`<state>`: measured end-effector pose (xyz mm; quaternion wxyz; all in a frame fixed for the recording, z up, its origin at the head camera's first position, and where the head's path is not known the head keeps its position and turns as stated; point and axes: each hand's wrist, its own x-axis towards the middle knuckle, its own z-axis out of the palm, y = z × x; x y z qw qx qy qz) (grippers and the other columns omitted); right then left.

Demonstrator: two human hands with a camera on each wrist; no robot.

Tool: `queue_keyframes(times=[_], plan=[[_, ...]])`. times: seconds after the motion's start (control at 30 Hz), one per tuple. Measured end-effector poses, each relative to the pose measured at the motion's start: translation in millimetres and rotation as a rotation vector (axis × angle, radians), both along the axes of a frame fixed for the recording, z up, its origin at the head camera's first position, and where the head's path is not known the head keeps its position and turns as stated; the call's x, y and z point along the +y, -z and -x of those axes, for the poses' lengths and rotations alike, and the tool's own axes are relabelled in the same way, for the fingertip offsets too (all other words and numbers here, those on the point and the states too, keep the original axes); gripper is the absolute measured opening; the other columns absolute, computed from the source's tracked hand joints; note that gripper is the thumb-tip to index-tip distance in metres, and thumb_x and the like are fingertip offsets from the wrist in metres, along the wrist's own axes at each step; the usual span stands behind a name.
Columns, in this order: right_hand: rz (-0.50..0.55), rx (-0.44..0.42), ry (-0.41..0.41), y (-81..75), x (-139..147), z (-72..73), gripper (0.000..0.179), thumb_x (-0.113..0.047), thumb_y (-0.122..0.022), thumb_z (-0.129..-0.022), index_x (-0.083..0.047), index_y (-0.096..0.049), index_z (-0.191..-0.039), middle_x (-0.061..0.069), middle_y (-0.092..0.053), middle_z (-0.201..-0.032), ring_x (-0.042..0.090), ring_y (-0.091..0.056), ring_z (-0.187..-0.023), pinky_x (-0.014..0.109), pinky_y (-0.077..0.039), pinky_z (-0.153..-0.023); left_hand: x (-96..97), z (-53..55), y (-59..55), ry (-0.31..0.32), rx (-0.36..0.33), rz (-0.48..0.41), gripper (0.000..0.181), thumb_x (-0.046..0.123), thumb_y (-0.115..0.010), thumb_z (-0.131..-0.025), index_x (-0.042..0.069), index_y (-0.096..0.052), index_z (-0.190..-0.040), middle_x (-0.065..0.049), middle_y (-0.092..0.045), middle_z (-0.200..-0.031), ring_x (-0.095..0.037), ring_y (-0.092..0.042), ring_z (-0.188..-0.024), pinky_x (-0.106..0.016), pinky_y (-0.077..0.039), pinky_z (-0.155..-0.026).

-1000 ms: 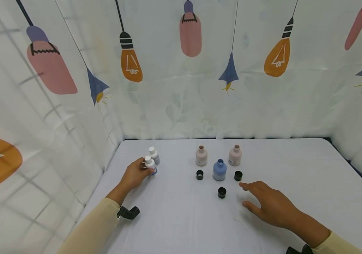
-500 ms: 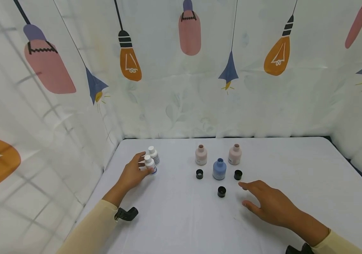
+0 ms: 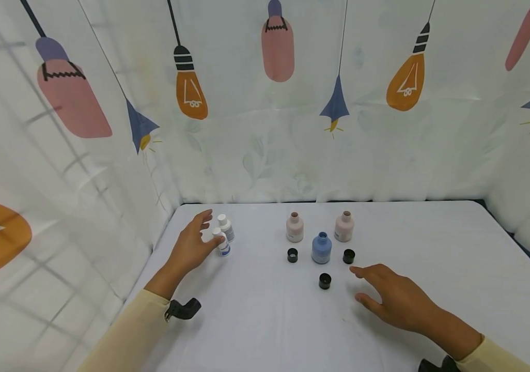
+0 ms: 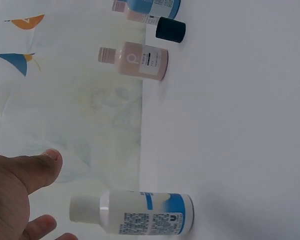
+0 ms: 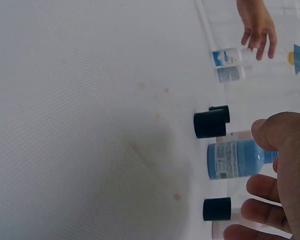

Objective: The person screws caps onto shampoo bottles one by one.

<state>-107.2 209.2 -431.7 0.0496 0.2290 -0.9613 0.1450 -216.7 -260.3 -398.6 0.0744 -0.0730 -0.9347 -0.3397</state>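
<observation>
My left hand (image 3: 188,250) is at the table's left side, fingers lifted and spread beside a small white-capped bottle (image 3: 223,248). In the left wrist view that bottle (image 4: 147,213) stands on the table with its cap on, and the thumb and fingertips are around cap height. A second white-capped bottle (image 3: 227,230) stands just behind it. My right hand (image 3: 397,299) hovers with loosely extended fingers, holding nothing. Its index fingertip is close to a black cap (image 3: 348,256). Left of this hand stands an uncapped blue bottle (image 3: 322,251).
Two uncapped pale pink bottles (image 3: 295,230) stand behind the blue one. Two more black caps (image 3: 325,281) lie in front of the bottles. The white-covered table (image 3: 265,320) ends at a hanging lamp-print curtain (image 3: 265,155) at the back and left.
My left hand has let go of the front white-capped bottle, its fingers opening and rising away to the left. The bottle stays standing there. My right hand has hardly moved.
</observation>
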Motion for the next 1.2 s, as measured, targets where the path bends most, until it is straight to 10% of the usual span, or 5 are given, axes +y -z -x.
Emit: queue_keyframes(times=[0.43, 1.2], plan=[[0.002, 0.019, -0.008, 1.7, 0, -1.5, 0.061, -0.036, -0.082, -0.088, -0.018, -0.061, -0.142, 0.004, -0.065, -0.127, 0.023, -0.064, -0.113, 0.043, -0.058, -0.082, 23.1, -8.2, -20.5, 0.112, 0.095, -0.053, 0.078, 0.014, -0.082, -0.089, 0.008, -0.039, -0.155, -0.011, -0.046, -0.155, -0.032, -0.052, -0.134, -0.051, -0.049, -0.101], [0.001, 0.027, -0.008, 5.8, 1, -0.4, 0.06, -0.035, -0.083, -0.087, -0.018, -0.062, -0.141, 0.002, -0.065, -0.126, 0.021, -0.064, -0.112, 0.041, -0.059, -0.081, 82.5, -16.5, -11.4, 0.247, -0.073, -0.057, 0.067, 0.024, -0.084, -0.088, 0.021, -0.053, -0.147, 0.004, -0.061, -0.139, -0.018, -0.062, -0.122, -0.04, -0.053, -0.095]])
